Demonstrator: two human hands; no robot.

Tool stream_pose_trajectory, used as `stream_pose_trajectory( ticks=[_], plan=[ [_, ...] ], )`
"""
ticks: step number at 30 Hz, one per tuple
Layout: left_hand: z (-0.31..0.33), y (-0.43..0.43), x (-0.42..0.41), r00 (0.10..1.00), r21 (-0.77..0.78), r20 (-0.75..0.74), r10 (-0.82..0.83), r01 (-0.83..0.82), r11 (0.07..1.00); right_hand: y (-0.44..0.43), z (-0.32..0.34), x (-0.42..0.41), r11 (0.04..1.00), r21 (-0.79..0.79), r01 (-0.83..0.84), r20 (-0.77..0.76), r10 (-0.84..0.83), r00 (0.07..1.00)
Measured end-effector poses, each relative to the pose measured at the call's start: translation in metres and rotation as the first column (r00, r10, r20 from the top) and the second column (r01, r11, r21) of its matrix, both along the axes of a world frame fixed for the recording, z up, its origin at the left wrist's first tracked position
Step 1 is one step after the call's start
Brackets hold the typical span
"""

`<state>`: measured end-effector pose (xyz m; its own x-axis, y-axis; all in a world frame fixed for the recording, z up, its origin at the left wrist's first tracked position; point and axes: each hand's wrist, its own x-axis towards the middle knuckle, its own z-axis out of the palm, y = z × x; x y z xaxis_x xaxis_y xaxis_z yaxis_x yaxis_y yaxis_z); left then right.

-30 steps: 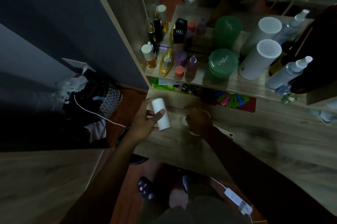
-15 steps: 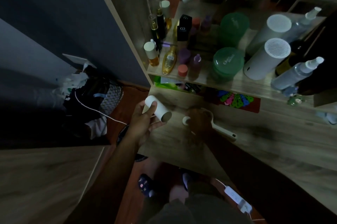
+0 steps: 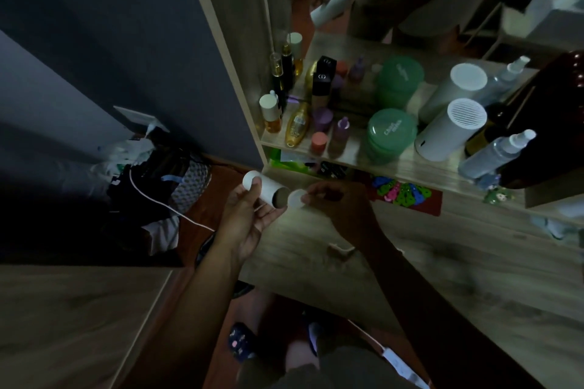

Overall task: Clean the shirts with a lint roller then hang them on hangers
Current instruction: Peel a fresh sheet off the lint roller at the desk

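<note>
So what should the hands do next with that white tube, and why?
Probably slide the white round end, held by the right hand, into the open end of the white roll in the left hand. The two are lined up and almost touching, and the roll's dark hollow faces that piece.

Open tabletop (image 3: 442,268) right of both hands; behind, the shelf (image 3: 395,164) stands crowded with bottles (image 3: 297,126), green jars (image 3: 390,135), white cylinder (image 3: 448,132).

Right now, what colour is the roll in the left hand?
White, with a darker brownish open end; the head view shows the roll in the left hand.
</note>
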<state>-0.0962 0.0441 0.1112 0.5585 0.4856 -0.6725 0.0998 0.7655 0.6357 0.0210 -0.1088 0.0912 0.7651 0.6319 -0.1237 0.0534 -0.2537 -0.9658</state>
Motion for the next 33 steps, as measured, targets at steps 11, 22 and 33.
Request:
stream_pose_trajectory(
  ticks=[11,22,33],
  plan=[
    [0.028,-0.008,-0.002,0.995,0.046,0.102,-0.021,0.016,0.999,0.01,0.023,-0.017,0.997,0.076,0.019,0.014,-0.02,1.0],
    [0.026,-0.02,0.001,0.999,0.105,0.032,-0.041,0.037,0.994,0.004,0.018,-0.022,0.999,0.031,0.033,0.137,-0.037,0.99],
    [0.011,-0.033,0.021,0.992,0.25,0.0,-0.125,0.121,0.961,-0.027,-0.038,-0.007,0.992,-0.078,0.099,0.249,-0.077,0.965]
  ],
)
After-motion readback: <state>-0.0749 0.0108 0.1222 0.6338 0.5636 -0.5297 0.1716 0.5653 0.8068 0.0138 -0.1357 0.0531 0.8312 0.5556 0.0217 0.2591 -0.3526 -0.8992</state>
